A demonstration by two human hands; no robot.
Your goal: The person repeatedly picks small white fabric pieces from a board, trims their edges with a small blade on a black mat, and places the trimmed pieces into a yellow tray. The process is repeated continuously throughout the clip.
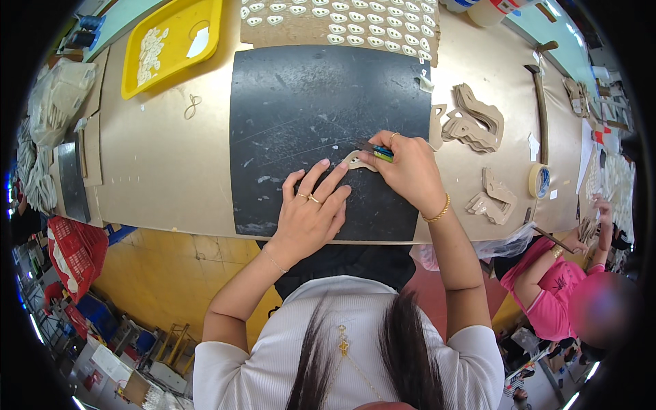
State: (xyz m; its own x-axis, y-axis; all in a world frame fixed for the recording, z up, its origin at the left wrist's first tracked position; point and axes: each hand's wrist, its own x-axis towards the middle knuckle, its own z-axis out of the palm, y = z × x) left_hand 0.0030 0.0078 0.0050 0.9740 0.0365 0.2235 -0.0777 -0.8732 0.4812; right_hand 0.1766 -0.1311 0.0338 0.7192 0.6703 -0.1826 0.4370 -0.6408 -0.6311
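A small cream curved piece with dark holes [355, 160] lies on the black mat [294, 109]. My left hand [311, 210] is open, its fingers stretched over the mat. The tip of its index finger touches the left end of the piece. My right hand [410, 174] is closed around a small tool with a green handle and a dark metal tip [381, 153]. That tip points left, just above the piece; its exact kind is partly hidden by my fingers. A tiny white scrap [335, 147] lies beside the piece.
Beyond the mat, a brown board [301, 31] carries rows of similar cream pieces. A yellow tray [130, 78] stands at the far left. To the right lie stacked tan cutouts [478, 130], a tape roll [538, 181] and a hammer [541, 102]. A person in pink [547, 294] works nearby.
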